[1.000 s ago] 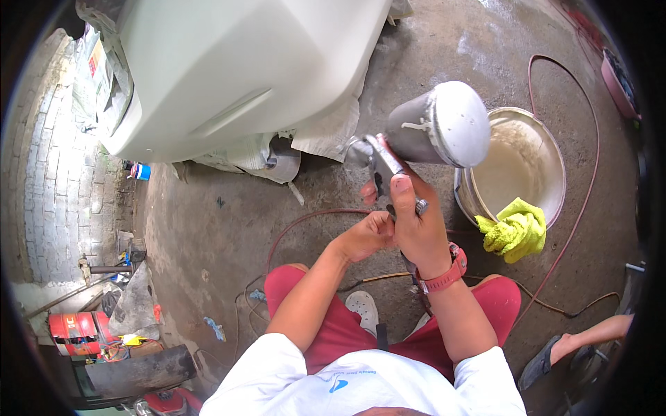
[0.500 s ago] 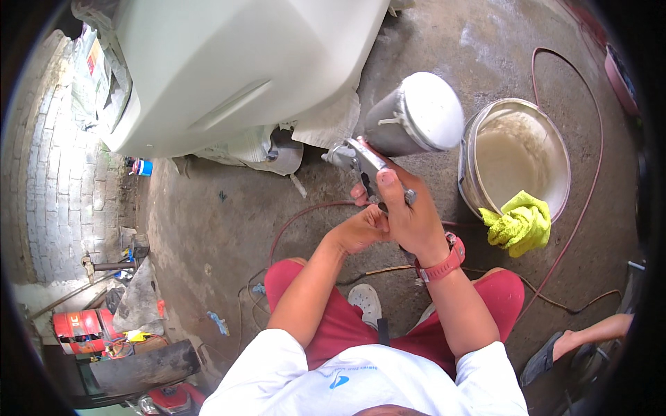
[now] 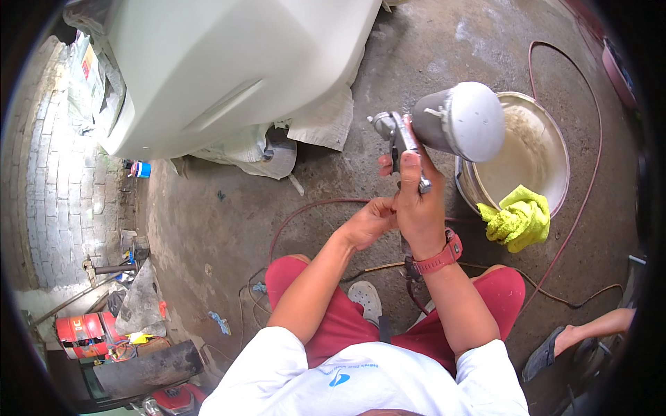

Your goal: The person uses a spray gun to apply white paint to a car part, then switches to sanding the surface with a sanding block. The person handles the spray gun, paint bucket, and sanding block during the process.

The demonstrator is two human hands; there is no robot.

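My right hand (image 3: pixel 422 215), with a red watch (image 3: pixel 438 261) on its wrist, is wrapped round a metal spray gun (image 3: pixel 404 135). A grey cup with a pale round lid (image 3: pixel 475 121) is attached to the gun and leans to the right, partly in front of a bucket. Close against the heel of my right hand, my left hand (image 3: pixel 371 222) has its fingers pinched near the lower part of the gun. What they grip is hidden. Ahead on the left stands a large pale vehicle body panel (image 3: pixel 208 76), with masking paper (image 3: pixel 322 125) along its lower edge.
At right stands a white bucket (image 3: pixel 558 139) with cloudy liquid, a yellow-green cloth (image 3: pixel 520 218) over its rim. A red hose (image 3: pixel 599 132) curves across the concrete floor. Another person's foot (image 3: pixel 555 343) is at lower right. Red containers (image 3: pixel 80 333) and clutter lie by the left wall.
My right hand has moved the spray gun to the right, and its cup now overlaps the bucket. My left hand has followed slightly right and forward.
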